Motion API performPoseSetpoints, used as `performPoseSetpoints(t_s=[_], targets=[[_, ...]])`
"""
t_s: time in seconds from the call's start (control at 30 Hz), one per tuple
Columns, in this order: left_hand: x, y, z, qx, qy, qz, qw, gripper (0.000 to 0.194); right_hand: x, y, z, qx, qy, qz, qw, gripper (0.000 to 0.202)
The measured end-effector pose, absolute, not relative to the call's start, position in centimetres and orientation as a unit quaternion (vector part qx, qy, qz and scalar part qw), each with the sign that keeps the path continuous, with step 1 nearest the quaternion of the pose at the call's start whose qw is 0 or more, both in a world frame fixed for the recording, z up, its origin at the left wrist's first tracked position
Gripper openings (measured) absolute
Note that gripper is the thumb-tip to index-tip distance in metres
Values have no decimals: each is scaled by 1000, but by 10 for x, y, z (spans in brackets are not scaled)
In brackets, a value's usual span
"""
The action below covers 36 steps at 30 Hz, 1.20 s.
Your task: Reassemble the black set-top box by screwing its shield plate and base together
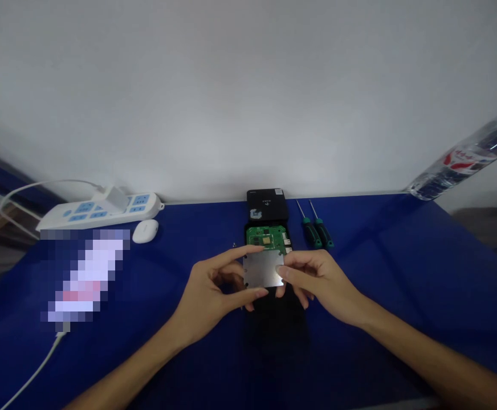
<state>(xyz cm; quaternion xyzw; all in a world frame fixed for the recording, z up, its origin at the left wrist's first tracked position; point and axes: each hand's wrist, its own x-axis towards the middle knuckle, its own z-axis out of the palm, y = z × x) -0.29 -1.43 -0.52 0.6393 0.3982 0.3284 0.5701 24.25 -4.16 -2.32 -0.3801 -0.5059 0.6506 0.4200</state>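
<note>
A flat silvery metal plate (pixel 262 270) with small notches along its sides is held up between both hands. My left hand (pixel 208 290) is closed on its left side, with the index finger along the top edge and the thumb at the bottom edge. On the right side, my right hand (pixel 323 279) pinches the plate, thumb on its face. Just behind the plate lies a green circuit board (pixel 255 233) in an open black case, its near part hidden by the plate and fingers. The black lid (pixel 268 205) lies beyond it.
Two green-handled screwdrivers (pixel 317 230) lie right of the case. At left are a white power strip (pixel 98 212) with a plugged-in charger, a white earbud case (pixel 146 231) and a blurred-out phone (pixel 88 273) on a cable. A water bottle (pixel 462 159) stands at the right edge.
</note>
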Motion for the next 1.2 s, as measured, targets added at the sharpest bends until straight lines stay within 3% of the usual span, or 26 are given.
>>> performPoseSetpoints(t_s=[0.23, 0.33, 0.4, 0.8, 1.03, 1.2], targets=[[-2, -15, -2, 608, 392, 336, 604, 60, 244, -43, -24, -363, -511, 654, 424, 22], [-1, -14, -3, 586, 393, 338, 623, 63, 241, -46, -26, -375, -541, 616, 432, 58], [0, -14, -4, 573, 389, 339, 637, 64, 238, -48, -28, -384, -549, 595, 444, 71], [1, -20, -4, 566, 380, 329, 653, 79, 236, -54, -33, -418, -576, 503, 490, 59], [0, -18, -5, 600, 390, 322, 620, 63, 243, -56, -35, -419, -596, 472, 496, 48], [1, -21, -8, 631, 382, 287, 612, 65, 244, -60, -34, -417, -625, 430, 500, 42]])
